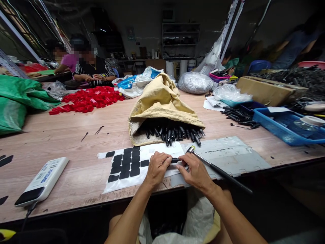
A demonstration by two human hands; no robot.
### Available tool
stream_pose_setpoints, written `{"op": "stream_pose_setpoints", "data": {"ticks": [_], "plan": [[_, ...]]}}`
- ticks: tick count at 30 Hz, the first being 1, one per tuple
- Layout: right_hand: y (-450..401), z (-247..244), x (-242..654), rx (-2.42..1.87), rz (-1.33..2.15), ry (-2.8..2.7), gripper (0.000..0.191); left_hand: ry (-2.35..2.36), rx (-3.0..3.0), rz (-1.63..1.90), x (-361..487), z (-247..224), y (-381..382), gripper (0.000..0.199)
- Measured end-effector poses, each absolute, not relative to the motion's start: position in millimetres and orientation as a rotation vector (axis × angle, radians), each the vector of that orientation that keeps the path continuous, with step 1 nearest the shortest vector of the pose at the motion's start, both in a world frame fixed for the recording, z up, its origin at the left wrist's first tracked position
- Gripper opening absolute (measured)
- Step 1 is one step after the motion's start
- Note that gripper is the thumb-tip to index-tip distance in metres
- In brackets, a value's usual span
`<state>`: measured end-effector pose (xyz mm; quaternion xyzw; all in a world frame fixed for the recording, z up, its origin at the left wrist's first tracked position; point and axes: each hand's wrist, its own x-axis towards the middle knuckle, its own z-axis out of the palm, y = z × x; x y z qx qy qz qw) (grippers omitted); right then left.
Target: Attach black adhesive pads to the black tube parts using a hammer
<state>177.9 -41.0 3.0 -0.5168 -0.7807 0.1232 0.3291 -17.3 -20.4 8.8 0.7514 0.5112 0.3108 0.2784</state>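
Observation:
Between my two hands lies a small black cylindrical part (175, 160), near the table's front edge. My left hand (159, 166) is closed on its left end, and my right hand (193, 168) has its fingers closed round the right end. Left of them is a white sheet (147, 176) bearing several black rounded-square stickers (126, 162). A hammer (215, 167) with a black handle rests beside my right hand on a grey board (236, 154). Behind my hands, a yellow woven sack (162, 98) opens toward me, with several black parts (172, 133) at its mouth.
A white power bank (43, 181) with a cable lies at left. Red pieces (88, 98) and a green sack (22, 98) are farther back. A blue tray (286, 125) stands at right. Below the edge is an open white sack (198, 217). People sit across the table.

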Motion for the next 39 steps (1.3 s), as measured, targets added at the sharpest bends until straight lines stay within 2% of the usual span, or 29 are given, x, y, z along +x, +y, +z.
{"op": "stream_pose_setpoints", "data": {"ticks": [5,10,17,21,27,39], "plan": [[-42,-4,178,-1.317,0.283,-2.045,0.014,1.409,2.126,0.748,-17,7,-19,0.043],[-43,4,188,-1.293,0.306,-1.967,0.015,1.414,2.135,0.724,-16,6,-18,0.046],[-43,17,186,-1.321,0.226,-2.153,0.025,1.398,2.173,0.693,-18,6,-19,0.046],[-36,16,178,-1.334,0.241,-2.322,0.014,1.362,2.196,0.672,-19,5,-20,0.045],[-27,13,175,-1.247,0.324,-2.366,0.013,1.348,2.229,0.608,-19,6,-20,0.043],[-35,26,182,-1.268,0.183,-2.372,0.017,1.336,2.202,0.631,-19,9,-20,0.044]]}}
